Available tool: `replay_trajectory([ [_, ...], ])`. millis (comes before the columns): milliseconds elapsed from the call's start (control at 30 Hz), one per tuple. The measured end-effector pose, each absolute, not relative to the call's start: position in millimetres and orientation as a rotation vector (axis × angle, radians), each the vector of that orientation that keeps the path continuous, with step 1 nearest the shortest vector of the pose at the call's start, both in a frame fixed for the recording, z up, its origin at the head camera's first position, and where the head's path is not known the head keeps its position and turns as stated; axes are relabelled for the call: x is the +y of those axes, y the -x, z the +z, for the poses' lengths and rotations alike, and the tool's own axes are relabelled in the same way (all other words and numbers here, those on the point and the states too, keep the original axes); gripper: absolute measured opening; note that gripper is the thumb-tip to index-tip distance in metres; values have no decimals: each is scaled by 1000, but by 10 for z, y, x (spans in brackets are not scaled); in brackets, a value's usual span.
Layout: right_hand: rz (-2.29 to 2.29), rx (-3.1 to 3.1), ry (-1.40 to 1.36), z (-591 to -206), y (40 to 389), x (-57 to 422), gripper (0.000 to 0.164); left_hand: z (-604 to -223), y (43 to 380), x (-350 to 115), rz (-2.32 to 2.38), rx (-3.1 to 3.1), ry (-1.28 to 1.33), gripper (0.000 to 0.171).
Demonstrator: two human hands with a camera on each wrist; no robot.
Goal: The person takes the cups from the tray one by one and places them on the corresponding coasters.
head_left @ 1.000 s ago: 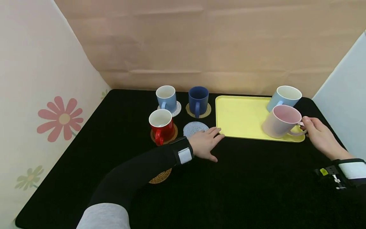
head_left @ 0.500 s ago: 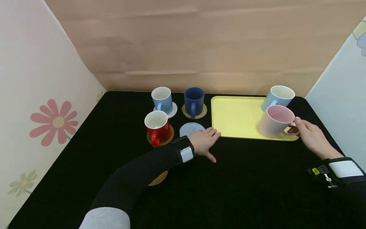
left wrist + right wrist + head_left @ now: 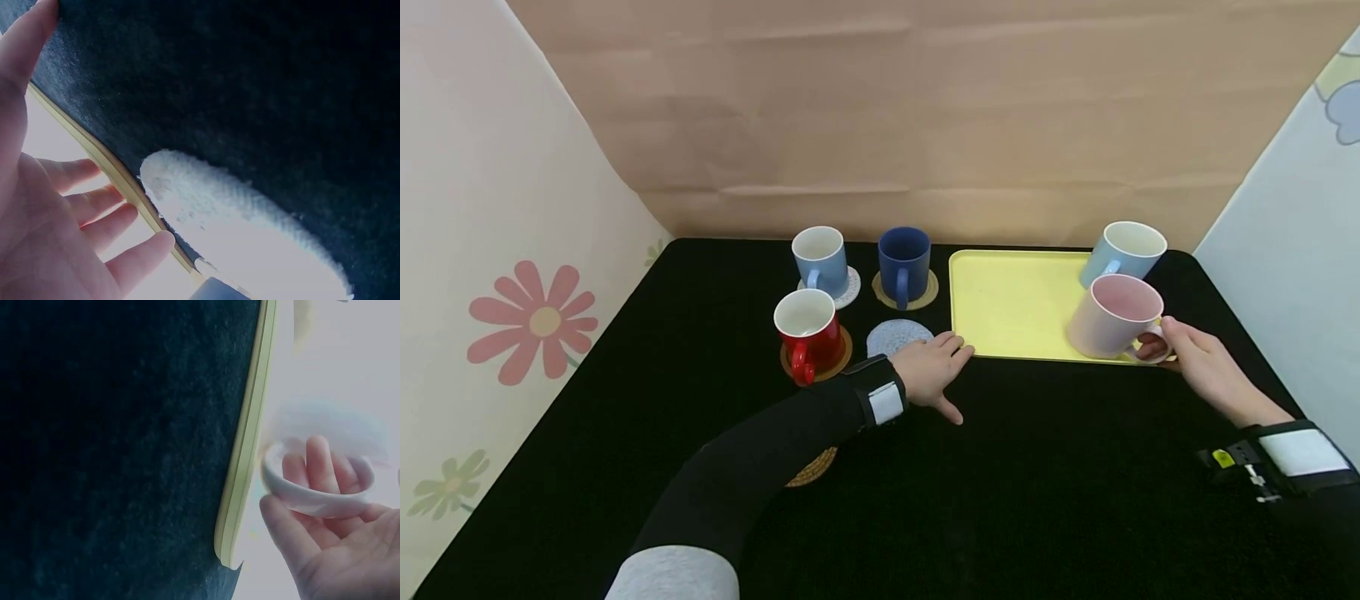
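Note:
My right hand [image 3: 1206,367] holds the handle of a pink mug [image 3: 1108,321]. In the right wrist view, several fingers [image 3: 320,465] pass through the loop of the handle [image 3: 319,503], with the thumb against its outer side. The mug stands at the near right of a yellow tray [image 3: 1007,304]. My left hand [image 3: 928,371] lies spread, palm down, its fingertips at the tray's near left corner. From the left wrist, straight fingers [image 3: 140,259] overlap the tray's rim [image 3: 106,159]. A pale blue-grey coaster [image 3: 895,333] sits partly behind this hand.
A light blue mug [image 3: 1123,250] stands on the tray behind the pink one. On coasters to the left are another light blue mug [image 3: 822,258], a dark blue mug [image 3: 904,262] and a red mug [image 3: 812,333]. My left forearm partly covers a woven coaster [image 3: 814,468].
The right hand's fingers have slid further into the pink mug's handle, and the thumb sits lower. The left hand stays at the tray's corner. The head view has shifted slightly.

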State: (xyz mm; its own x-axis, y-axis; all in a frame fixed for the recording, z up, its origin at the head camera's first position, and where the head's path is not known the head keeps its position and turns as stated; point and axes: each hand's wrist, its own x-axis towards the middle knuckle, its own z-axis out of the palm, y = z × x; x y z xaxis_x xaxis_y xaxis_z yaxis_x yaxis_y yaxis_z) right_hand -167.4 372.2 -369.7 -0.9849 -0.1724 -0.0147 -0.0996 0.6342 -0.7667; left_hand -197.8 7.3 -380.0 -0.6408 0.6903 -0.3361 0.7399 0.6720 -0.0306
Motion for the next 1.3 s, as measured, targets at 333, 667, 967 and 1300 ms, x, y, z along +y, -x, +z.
replay_trajectory([
  [333,-1598,2494,300,-3765,1659,3667,33,-3763,1958,72,-258,2590,-1138,106],
  [667,-1929,2050,329,-3821,1649,3449,35,-3756,1964,107,-281,2597,-1120,106],
  [967,-2153,1642,339,-3865,1656,3212,38,-3755,1948,102,-282,2583,-1126,104],
  [1300,-2224,1686,318,-3876,1657,3017,39,-3767,1964,100,-265,2589,-1121,105],
])
